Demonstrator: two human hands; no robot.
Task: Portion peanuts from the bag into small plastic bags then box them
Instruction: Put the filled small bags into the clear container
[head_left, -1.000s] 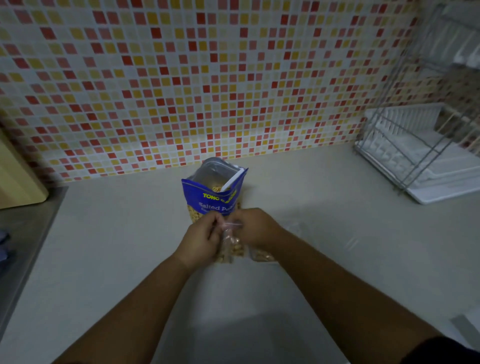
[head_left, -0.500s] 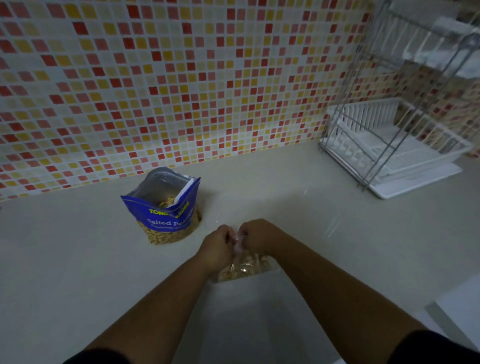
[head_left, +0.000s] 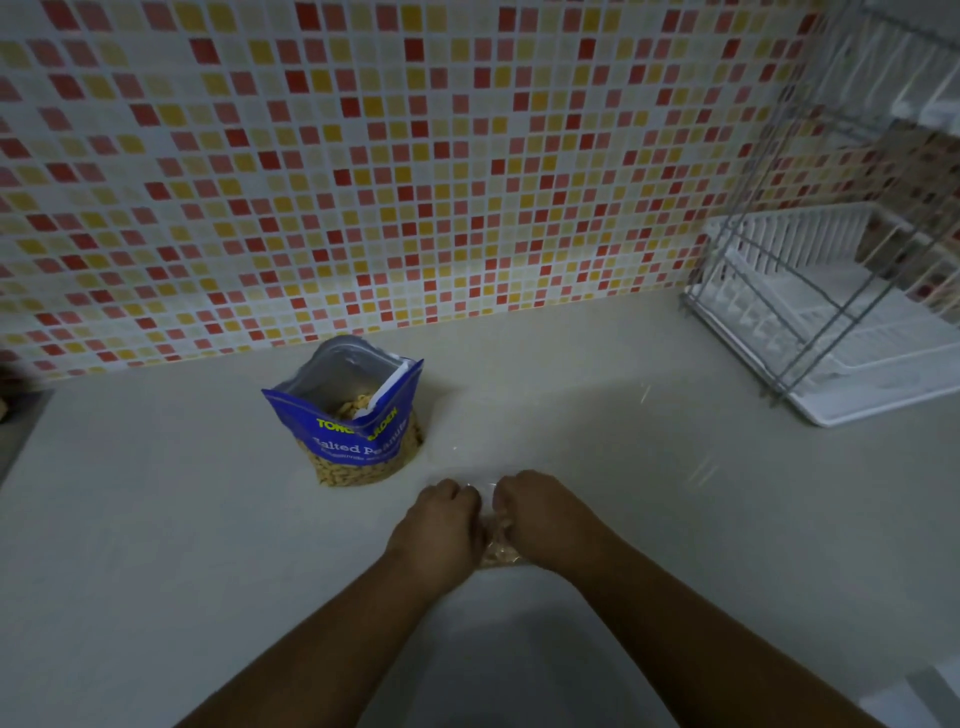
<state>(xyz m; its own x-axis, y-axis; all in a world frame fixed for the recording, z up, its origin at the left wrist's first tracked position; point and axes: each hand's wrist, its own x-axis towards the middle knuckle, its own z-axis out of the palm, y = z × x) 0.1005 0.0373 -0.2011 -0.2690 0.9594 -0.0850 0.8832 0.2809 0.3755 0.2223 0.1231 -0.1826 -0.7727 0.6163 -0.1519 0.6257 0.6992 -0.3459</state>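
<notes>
A blue bag of salted peanuts (head_left: 358, 431) stands upright and open on the counter, with peanuts visible inside its mouth. To its right and nearer to me, my left hand (head_left: 441, 525) and my right hand (head_left: 540, 512) are side by side, both pinching the top of a small clear plastic bag (head_left: 498, 551) that holds peanuts. The small bag rests on the counter between and under my hands, so most of it is hidden. No box is in view.
A metal wire dish rack (head_left: 810, 291) on a white drip tray (head_left: 883, 395) stands at the right. A mosaic tile wall (head_left: 363, 156) backs the pale counter (head_left: 156, 519). Faint clear plastic (head_left: 701, 470) glints on the counter right of my hands.
My view has swung right, then slightly back left. My hands carried the small bag from in front of the peanut bag to a spot on its right and still grip its top.
</notes>
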